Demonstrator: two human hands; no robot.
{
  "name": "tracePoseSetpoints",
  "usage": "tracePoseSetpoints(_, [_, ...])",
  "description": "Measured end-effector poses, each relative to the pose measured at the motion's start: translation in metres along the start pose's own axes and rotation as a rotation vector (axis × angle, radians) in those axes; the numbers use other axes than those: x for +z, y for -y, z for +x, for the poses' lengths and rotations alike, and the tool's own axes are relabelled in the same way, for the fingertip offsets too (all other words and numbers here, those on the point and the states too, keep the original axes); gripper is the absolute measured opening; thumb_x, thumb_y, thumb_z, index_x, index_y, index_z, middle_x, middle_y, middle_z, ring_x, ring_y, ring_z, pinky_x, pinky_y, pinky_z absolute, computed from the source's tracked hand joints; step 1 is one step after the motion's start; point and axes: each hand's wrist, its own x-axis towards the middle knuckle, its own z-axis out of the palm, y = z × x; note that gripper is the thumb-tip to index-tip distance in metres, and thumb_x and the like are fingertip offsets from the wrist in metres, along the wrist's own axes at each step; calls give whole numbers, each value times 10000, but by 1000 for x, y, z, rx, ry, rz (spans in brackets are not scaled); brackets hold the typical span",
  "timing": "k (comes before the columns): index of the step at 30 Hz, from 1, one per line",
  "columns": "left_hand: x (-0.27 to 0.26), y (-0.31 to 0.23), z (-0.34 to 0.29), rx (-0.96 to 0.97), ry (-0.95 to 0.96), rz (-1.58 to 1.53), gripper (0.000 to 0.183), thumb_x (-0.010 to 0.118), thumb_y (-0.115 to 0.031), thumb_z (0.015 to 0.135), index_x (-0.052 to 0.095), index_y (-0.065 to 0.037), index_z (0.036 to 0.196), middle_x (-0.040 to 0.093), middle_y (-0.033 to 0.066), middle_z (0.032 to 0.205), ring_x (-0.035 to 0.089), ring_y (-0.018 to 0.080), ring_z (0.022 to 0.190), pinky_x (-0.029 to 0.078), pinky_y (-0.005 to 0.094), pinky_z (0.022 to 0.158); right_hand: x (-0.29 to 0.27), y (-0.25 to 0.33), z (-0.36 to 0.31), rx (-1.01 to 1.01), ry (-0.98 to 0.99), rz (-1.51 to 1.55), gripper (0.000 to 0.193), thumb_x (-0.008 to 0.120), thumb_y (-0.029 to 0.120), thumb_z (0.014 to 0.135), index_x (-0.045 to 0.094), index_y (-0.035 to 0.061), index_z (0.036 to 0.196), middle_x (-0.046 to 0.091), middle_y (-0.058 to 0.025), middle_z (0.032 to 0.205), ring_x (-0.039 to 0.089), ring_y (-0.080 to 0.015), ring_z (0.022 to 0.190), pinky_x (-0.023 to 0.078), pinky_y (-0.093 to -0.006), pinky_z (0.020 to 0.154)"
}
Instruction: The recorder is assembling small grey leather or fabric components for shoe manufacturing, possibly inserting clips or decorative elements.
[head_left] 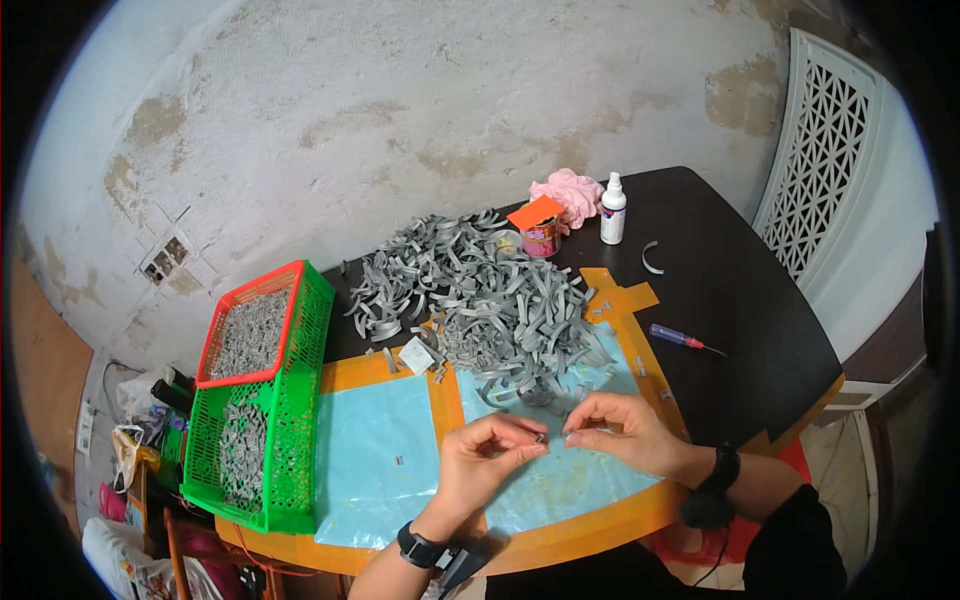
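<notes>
Over the near part of a light blue sheet (375, 490), both of my hands face each other with fingertips a short gap apart. My left hand (487, 455) pinches a small grey piece (541, 438) between thumb and forefinger; its exact kind is too small to tell. My right hand (625, 433) is also closed in a pinch, and whatever sits at its fingertips is too tiny to name. Just beyond them rises a large heap of curved grey strips (500, 300). A small white square (417, 355) lies at the heap's left edge.
At left, a green basket (300, 400) and a smaller red basket (297, 290) hold many small grey pieces. A screwdriver (685, 338), a single curved strip (650, 258), a white spray bottle (613, 210), a tin (541, 238) and a pink cloth (570, 193) stand or lie farther back on the dark table (760, 330).
</notes>
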Motion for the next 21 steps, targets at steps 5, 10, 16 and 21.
tracePoseSetpoints(5, [0, 1, -2, 100, 39, 121, 139, 740, 49, 743, 642, 8, 833, 657, 108, 956, 626, 121, 863, 517, 248, 765, 2, -2, 1, -11, 44, -20, 106, 646, 83, 878, 627, 12, 955, 637, -15, 890, 592, -75, 855, 471, -243, 779])
tracePoseSetpoints(10, [3, 5, -1, 69, 25, 202, 182, 775, 11, 714, 656, -13, 851, 661, 76, 929, 620, 135, 859, 505, 262, 766, 0, -5, 2, -22, 68, -29, 108, 648, 77, 876, 629, 6, 956, 643, -22, 892, 598, -78, 850, 478, -248, 776])
tracePoseSetpoints(16, [7, 2, -2, 118, 50, 227, 170, 777, 8, 709, 673, -19, 841, 666, 69, 890, 629, 133, 815, 501, 256, 740, 0, -9, 2, 77, 139, 147, 119, 629, 51, 886, 610, -4, 990, 636, -28, 939, 583, -74, 901, 465, -234, 804])
tracePoseSetpoints(21, [5, 1, -2, 123, 117, 203, 171, 771, 21, 712, 678, -20, 849, 667, 73, 899, 632, 132, 814, 510, 257, 734, 0, -7, 1, 124, 186, 221, 127, 632, 52, 884, 598, -10, 989, 631, -29, 951, 580, -74, 897, 461, -229, 799])
